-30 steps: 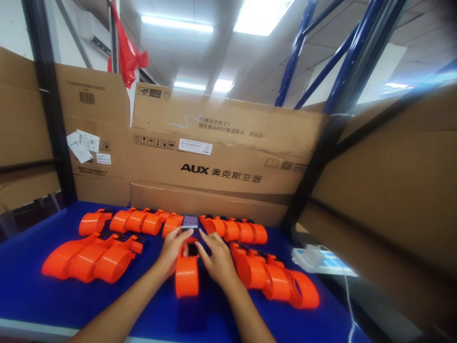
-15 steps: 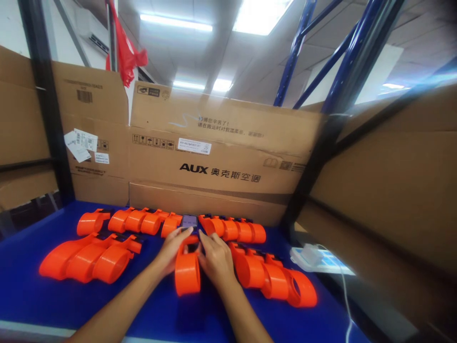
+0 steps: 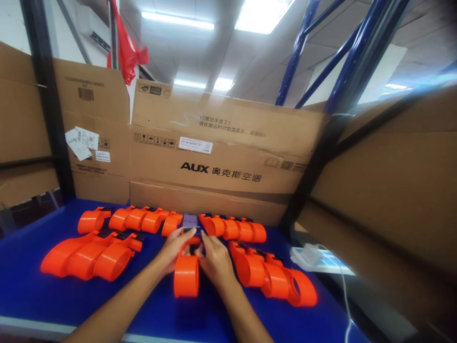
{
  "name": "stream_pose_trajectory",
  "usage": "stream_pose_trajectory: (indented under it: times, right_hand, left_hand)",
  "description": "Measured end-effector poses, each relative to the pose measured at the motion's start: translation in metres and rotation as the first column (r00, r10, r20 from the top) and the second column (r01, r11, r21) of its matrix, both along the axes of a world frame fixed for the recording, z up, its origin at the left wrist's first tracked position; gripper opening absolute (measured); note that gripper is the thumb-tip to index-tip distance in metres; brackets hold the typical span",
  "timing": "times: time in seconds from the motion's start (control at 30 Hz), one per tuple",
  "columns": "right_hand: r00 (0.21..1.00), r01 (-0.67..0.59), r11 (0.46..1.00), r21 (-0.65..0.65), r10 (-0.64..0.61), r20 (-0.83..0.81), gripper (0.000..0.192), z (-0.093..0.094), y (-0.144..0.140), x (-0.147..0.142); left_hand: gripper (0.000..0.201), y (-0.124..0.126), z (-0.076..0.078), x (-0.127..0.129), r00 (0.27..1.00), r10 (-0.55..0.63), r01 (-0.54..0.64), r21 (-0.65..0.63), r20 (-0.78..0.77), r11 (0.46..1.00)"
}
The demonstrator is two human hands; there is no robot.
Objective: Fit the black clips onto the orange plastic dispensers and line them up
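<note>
In the middle of the blue table, both hands are closed on one orange looped band [image 3: 186, 278]. My left hand [image 3: 174, 248] grips its upper end from the left, thumb on top by a dark part. From the right, my right hand [image 3: 215, 257] has its bent fingers at the same end, which they partly hide. The wide orange loop hangs below the hands. Just beyond the fingers lies a small device with a lit grey screen [image 3: 190, 220].
More orange looped bands with dark ends lie on the blue tabletop [image 3: 157, 305]: a front-left group [image 3: 112, 262], a back-left row [image 3: 135, 219], a back-right row [image 3: 232, 229] and a front-right group [image 3: 276, 281]. Cardboard walls [image 3: 228, 157] enclose the table. A white power strip [image 3: 321, 259] with a cable sits at right.
The held band has shifted very slightly down and left. Both hands keep nearly the same grip, and the other bands lie as before.
</note>
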State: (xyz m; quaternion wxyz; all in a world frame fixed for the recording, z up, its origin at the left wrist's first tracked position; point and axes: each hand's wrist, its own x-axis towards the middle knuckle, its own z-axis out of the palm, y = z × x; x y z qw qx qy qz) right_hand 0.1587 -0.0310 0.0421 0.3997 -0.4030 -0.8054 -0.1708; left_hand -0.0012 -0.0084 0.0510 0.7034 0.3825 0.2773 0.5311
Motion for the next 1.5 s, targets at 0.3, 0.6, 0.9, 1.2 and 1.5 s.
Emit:
stream_pose_trajectory:
  times: [0.3, 0.6, 0.9, 1.2, 1.5]
  right_hand:
    - [0.986, -0.159, 0.985, -0.072, 0.154, -0.062, 0.043, 0.009, 0.004, 0.008]
    - [0.964, -0.160, 0.981, -0.112, 0.130, -0.233, 0.026, 0.011, -0.002, 0.005]
    - [0.968, -0.157, 0.981, -0.115, 0.130, -0.215, 0.024, 0.016, -0.004, 0.005]
    - [0.910, -0.055, 0.972, -0.228, -0.045, -0.411, 0.024, 0.023, -0.001, 0.014]
    - [0.938, 0.274, 0.906, -0.322, -0.326, -0.117, 0.010, 0.000, 0.013, 0.027]
  left_hand:
    - [0.042, 0.003, -0.002, -0.004, 0.982, 0.153, -0.140, 0.119, -0.110, 0.983]
    - [0.037, -0.002, -0.002, -0.002, 0.949, 0.188, -0.108, 0.299, -0.252, 0.948]
    - [0.038, -0.003, 0.001, -0.005, 0.953, 0.152, -0.069, 0.302, -0.262, 0.951]
    - [0.042, 0.006, -0.002, -0.009, 0.973, 0.135, -0.086, 0.252, -0.185, 0.964]
    - [0.044, 0.006, -0.007, -0.007, 0.946, 0.195, -0.125, 0.264, -0.258, 0.956]
